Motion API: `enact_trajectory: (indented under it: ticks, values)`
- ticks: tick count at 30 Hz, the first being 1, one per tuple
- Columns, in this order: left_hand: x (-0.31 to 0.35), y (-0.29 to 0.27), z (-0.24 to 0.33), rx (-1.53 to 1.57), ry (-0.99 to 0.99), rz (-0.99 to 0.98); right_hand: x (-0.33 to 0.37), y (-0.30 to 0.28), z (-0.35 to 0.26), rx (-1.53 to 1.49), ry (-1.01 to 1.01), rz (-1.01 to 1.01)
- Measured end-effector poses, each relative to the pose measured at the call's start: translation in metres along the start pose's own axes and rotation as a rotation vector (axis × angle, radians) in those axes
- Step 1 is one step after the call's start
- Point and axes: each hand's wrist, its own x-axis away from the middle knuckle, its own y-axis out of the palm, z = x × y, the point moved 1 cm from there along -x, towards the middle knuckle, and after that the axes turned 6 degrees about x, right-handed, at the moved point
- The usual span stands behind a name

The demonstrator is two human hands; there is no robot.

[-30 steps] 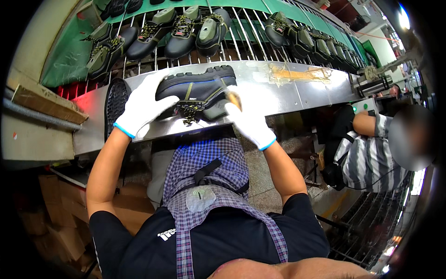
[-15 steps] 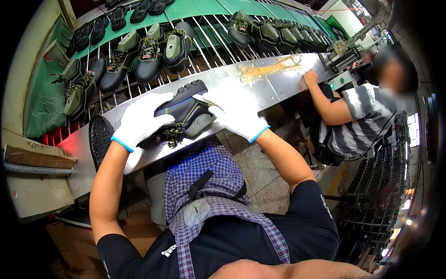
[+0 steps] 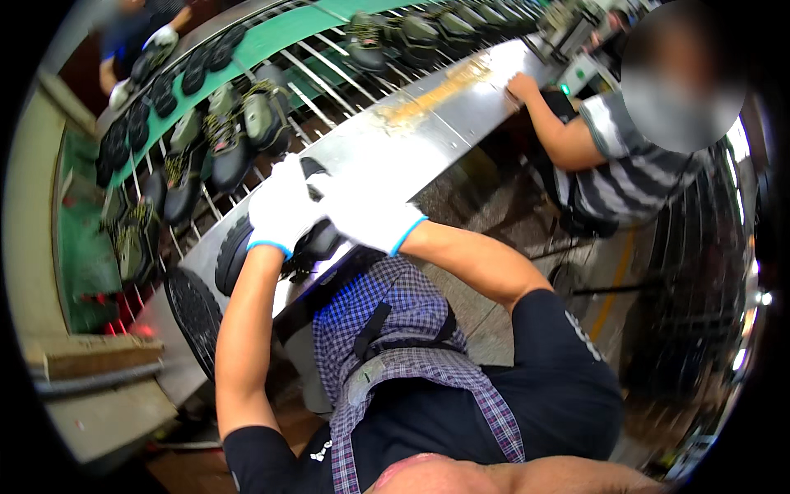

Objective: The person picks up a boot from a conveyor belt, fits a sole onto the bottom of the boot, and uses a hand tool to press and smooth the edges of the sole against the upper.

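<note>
A black work shoe (image 3: pixel 322 240) lies tilted on its side over the near edge of the metal bench, largely covered by my hands. Its ridged sole edge shows to the left of my left wrist. My left hand (image 3: pixel 284 207), in a white glove with a blue cuff, is closed over the shoe's middle. From the right, my right hand (image 3: pixel 364 212), gloved alike, grips the shoe close beside the left; its fingertips are blurred and partly hidden. A loose black treaded sole (image 3: pixel 193 306) rests at the bench's left end.
Beyond the metal bench (image 3: pixel 428 152) runs a rack of rods with several shoes (image 3: pixel 226 144) on it. Black soles (image 3: pixel 193 72) line a green strip (image 3: pixel 255 45). A co-worker (image 3: pixel 634 165) in a striped shirt sits at the right; another person (image 3: pixel 136 41) handles a shoe at the far left.
My hands have come closer together over the shoe, which has turned and is now more covered. The view has shifted, bringing a second person into sight at the far left.
</note>
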Motion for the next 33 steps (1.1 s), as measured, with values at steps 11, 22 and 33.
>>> enact_trajectory:
  ticks: [11, 22, 33]
  values:
    - [0.008, -0.004, 0.007, -0.015, 0.063, 0.037, 0.029, -0.011, 0.074, -0.136, 0.055, 0.120]
    - [0.003, -0.005, 0.004, 0.012, 0.090, 0.031, 0.030, 0.032, 0.065, -0.234, 0.059, 0.287]
    - [0.014, -0.003, -0.002, 0.035, 0.261, 0.116, 0.054, -0.003, 0.059, -0.199, 0.024, 0.205]
